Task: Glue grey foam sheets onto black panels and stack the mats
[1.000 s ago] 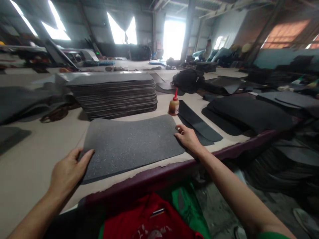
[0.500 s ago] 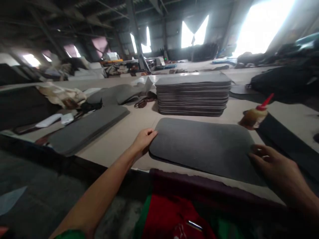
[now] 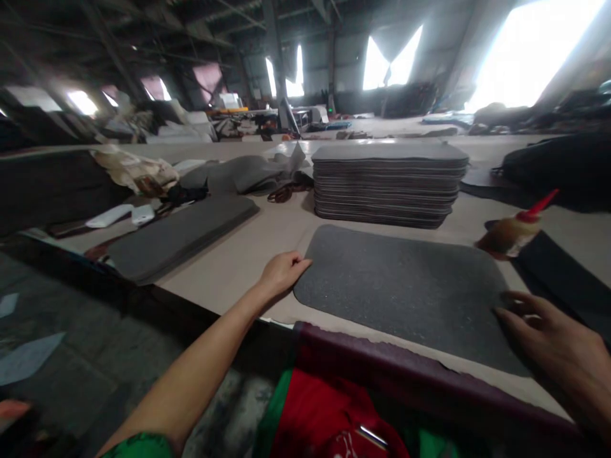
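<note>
A dark grey mat (image 3: 401, 292) with rounded corners lies on the pale table in front of me, small light specks on its surface. At its left edge, my left hand (image 3: 282, 275) pinches the rim between thumb and fingers. My right hand (image 3: 548, 324) is bent round the opposite edge, thumb and fingertips closed on it. Just behind the mat stands a tall stack of similar grey mats (image 3: 386, 187). Near the mat's far right corner is a squeeze bottle (image 3: 513, 234) with a red nozzle and brownish contents.
To the left lies a low pile of grey sheets (image 3: 181, 238), with white pieces (image 3: 112, 216) and crumpled cloth (image 3: 138, 172) beyond. A dark strip (image 3: 563, 273) rests at the right. Maroon material (image 3: 382, 356) hangs along the table's near edge.
The view has turned slightly left, so everything sits further right. The mat's upper face now looks lighter and speckled, where it looked darker and smoother. Both hands stay at its ends.
</note>
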`<state>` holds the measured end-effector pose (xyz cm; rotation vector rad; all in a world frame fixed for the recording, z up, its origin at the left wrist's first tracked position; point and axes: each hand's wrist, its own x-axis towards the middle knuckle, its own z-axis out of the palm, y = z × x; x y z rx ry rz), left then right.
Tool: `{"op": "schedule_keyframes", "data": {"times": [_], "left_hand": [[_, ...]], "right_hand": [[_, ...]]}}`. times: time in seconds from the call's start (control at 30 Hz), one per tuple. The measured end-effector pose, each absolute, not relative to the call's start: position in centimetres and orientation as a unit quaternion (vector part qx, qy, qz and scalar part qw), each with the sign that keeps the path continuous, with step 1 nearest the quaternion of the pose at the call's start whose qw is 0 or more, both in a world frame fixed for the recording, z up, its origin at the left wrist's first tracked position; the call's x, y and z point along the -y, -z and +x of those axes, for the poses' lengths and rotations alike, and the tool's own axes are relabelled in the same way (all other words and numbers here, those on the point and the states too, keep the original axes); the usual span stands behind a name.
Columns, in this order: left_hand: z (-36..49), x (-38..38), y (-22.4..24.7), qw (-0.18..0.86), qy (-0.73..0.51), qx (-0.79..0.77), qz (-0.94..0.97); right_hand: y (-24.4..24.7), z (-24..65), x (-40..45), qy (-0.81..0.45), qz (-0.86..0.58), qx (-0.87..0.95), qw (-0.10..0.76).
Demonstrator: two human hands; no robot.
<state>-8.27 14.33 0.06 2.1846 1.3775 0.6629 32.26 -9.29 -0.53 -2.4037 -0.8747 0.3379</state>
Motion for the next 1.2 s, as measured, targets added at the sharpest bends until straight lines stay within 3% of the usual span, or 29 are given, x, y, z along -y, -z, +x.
{"op": "schedule_keyframes", "data": {"times": [0.8,1.1,1.2], "left_hand": [[-8.8,-14.8,0.1,0.148,-0.190,-0.469,0.850],[-8.7,-14.7,0.4,0.139,-0.194,-0.467,0.852],[-9.0,-14.6,0.6,0.148,-0.216,-0.480,0.837]], "right_hand": [[0.6,32.4,9.4,-0.132,-0.895,0.306,0.296],[2.4,33.3,9.5,-0.077,-0.880,0.377,0.280],[2.1,32.9,10.2,-0.007,-0.884,0.408,0.227]]}}
